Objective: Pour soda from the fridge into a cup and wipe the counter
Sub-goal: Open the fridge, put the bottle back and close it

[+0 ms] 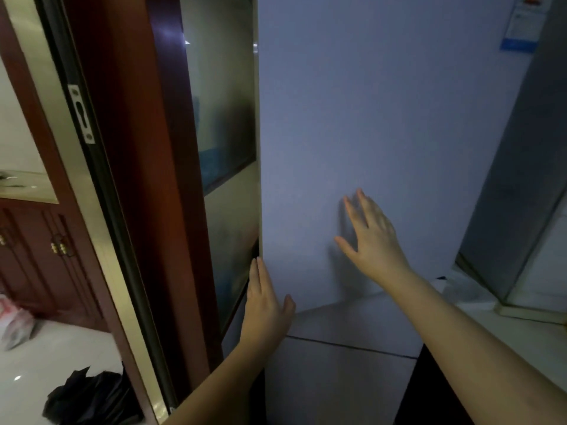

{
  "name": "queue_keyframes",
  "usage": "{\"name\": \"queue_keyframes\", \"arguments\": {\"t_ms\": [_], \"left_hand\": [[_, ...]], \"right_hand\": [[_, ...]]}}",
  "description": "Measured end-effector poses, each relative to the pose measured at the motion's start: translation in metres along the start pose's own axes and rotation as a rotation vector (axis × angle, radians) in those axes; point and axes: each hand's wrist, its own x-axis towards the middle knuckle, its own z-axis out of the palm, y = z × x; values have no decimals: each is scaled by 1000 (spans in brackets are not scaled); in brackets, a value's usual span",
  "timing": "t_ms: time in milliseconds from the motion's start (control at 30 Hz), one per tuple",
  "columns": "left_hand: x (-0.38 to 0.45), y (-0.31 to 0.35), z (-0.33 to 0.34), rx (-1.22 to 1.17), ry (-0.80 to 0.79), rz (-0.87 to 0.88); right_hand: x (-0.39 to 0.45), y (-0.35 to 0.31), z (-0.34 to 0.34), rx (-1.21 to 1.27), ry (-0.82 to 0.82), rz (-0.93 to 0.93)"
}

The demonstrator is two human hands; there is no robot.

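A tall pale grey fridge door point(368, 118) fills the middle of the view. Below it a seam marks a lower door point(337, 378). My left hand point(265, 305) lies with straight fingers at the upper door's left edge, near its bottom corner. My right hand point(372, 237) is spread flat on or just in front of the door face, fingers pointing up. Neither hand holds anything. No soda, cup or cloth is in sight.
A dark red wooden door frame point(129, 179) with a glass sliding panel point(221, 102) stands close on the left. On the right a pale counter point(521, 332) carries a grey appliance point(521, 194). A dark bag point(89, 397) lies on the floor at lower left.
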Motion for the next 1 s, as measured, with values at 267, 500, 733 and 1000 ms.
{"name": "queue_keyframes", "arguments": {"t_ms": [267,500,733,1000], "left_hand": [[58,-5,28,-28,90,-34],[100,0,51,468,146,208],[147,16,71,683,-33,273],[167,7,96,717,76,278]], "right_hand": [[42,31,38,-16,89,-97],[64,44,56,-17,105,-157],[73,51,69,-61,116,-162],[81,48,81,-76,75,-131]]}}
